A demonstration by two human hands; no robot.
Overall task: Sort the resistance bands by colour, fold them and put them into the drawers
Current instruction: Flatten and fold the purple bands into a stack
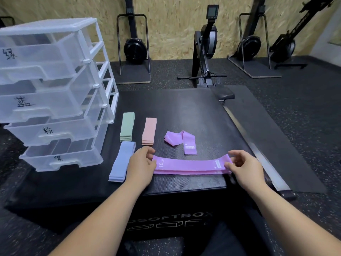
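Note:
A stack of purple bands (190,166) lies flat across the front of the black soft box (184,108). My left hand (142,163) pinches its left end and my right hand (243,167) pinches its right end. Behind it a loose purple band (181,140) lies twisted. A green stack (127,129) and a pink stack (149,131) lie side by side further back. Beside my left hand rests a blue stack (121,161). The clear drawer unit (55,93) stands at the left, with four labelled drawers pulled partly out.
A metal rail (258,152) of a rowing machine runs along the box's right edge, with its seat (224,94) at the back corner. Upright rowing machines (206,43) stand against the wooden wall. Dark rubber floor surrounds the box.

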